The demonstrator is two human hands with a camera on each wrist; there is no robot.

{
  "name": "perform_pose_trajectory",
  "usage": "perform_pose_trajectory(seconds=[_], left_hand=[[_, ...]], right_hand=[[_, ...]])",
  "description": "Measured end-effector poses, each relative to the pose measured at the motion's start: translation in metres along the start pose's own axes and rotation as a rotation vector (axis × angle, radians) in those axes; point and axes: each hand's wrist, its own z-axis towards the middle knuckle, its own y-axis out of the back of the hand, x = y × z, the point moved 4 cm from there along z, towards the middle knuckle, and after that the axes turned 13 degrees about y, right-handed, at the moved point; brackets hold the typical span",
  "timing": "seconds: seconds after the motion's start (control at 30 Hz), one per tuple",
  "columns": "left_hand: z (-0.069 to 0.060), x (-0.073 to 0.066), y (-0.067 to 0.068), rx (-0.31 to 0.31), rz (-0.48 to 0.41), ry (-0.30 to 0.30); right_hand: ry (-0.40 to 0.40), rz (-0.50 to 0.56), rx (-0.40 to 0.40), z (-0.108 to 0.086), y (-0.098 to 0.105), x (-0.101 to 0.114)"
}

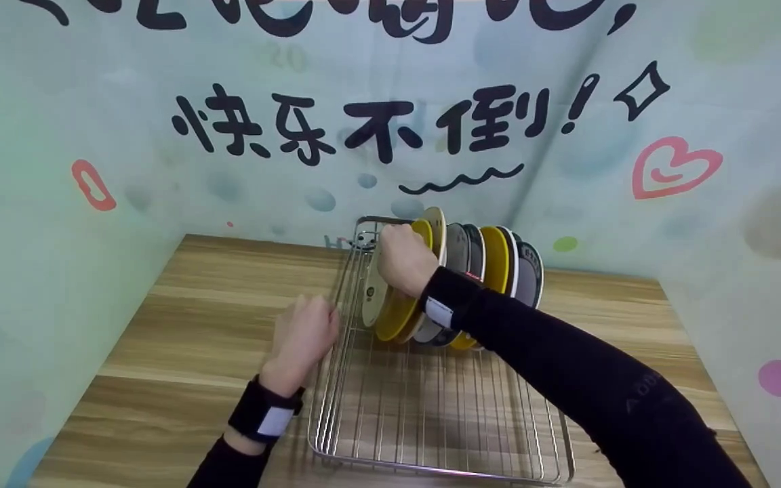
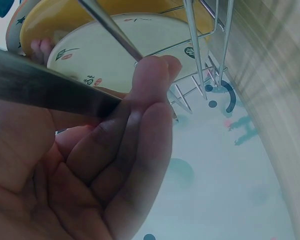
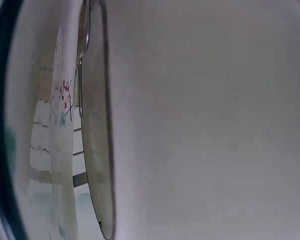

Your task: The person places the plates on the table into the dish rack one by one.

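A wire dish rack (image 1: 431, 468) holds several plates on edge in its far half. My left hand (image 1: 306, 335) grips the rack's left side rail; in the left wrist view the curled fingers (image 2: 135, 145) close round the metal. My right hand (image 1: 404, 261) is a fist at the left end of the row, at the rim of a cream plate (image 1: 371, 298) with small printed motifs. A yellow plate (image 1: 397, 318) stands just right of it. Its hold is partly hidden, but it seems to pinch the cream plate. In the right wrist view a pale plate surface (image 3: 210, 120) fills most of the picture.
Grey, yellow and dark-rimmed plates (image 1: 529, 271) continue to the right end of the row. The rack stands on a wood-grain table (image 1: 180, 352). A printed backdrop (image 1: 282, 203) rises behind the table and along both sides. Bare wires run along the rack's near half.
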Motion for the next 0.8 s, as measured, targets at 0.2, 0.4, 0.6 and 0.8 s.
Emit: perform_pose_trajectory(seconds=[0.2,0.4,0.6,0.8], left_hand=[[0.001,0.002,-0.002,-0.007,-0.020,-0.005],[0.002,0.003,-0.005,-0.036,-0.011,-0.027],[0.003,0.004,-0.008,-0.037,-0.025,-0.031],[0.003,0.005,-0.010,-0.109,0.017,-0.079]], right_hand=[[0.010,-0.015,-0.012,0.002,-0.004,-0.001],[-0.002,-0.014,-0.013,0.002,-0.008,-0.002],[-0.013,-0.041,-0.010,0.003,-0.010,-0.004],[-0.030,-0.086,0.011,0.003,-0.013,-0.004]])
